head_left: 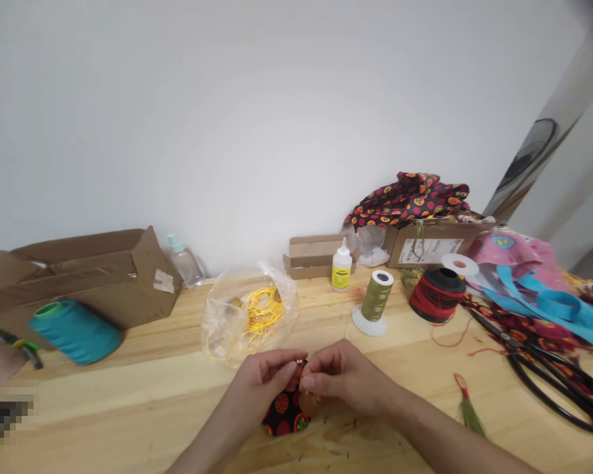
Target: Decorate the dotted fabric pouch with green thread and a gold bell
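Observation:
A small black cloth piece with red and orange round patterns hangs between my hands, low in the middle of the head view. My left hand pinches its upper edge between thumb and fingers. Close beside it on the right, my right hand is closed in a pinch at the top of the cloth; a bit of red shows at its fingertips, too small to make out. Under the right fingers is a brownish round thing, partly hidden.
Beyond my hands lie a plastic bag with yellow cord, a glue bottle and a green thread spool. Rightward are a red spool, a tassel and black scissors. A teal cone and cardboard box stand left.

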Demonstrator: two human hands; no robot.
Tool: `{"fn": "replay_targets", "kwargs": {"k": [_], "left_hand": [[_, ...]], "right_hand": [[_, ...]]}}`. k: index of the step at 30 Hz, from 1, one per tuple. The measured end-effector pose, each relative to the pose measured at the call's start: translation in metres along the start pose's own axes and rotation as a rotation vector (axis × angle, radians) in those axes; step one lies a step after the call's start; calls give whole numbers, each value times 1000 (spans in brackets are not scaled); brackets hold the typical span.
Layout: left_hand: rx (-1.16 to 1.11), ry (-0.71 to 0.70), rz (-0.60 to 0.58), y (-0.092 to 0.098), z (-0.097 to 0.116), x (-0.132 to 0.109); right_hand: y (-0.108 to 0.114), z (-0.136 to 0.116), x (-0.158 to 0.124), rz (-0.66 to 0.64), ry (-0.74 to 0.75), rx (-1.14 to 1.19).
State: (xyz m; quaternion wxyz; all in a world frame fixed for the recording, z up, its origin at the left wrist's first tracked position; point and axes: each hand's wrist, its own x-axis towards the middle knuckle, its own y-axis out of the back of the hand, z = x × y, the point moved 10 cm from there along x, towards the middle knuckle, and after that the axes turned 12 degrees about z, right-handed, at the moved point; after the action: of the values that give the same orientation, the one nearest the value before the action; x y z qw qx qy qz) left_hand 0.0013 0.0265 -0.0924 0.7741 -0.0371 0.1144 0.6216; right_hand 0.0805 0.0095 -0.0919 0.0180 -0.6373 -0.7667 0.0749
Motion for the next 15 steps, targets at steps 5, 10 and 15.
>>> {"fn": "replay_targets", "kwargs": {"k": [5,10,15], "left_hand": [[-27,-11,-18,0,-2,0],[-147,99,4,5,-15,4],[-282,173,-9,2,-16,0]], "right_hand": [[1,3,-1,0,-10,-17],[1,3,-1,8,-25,-29],[-2,0,-1,-20,-16,-17]]}}
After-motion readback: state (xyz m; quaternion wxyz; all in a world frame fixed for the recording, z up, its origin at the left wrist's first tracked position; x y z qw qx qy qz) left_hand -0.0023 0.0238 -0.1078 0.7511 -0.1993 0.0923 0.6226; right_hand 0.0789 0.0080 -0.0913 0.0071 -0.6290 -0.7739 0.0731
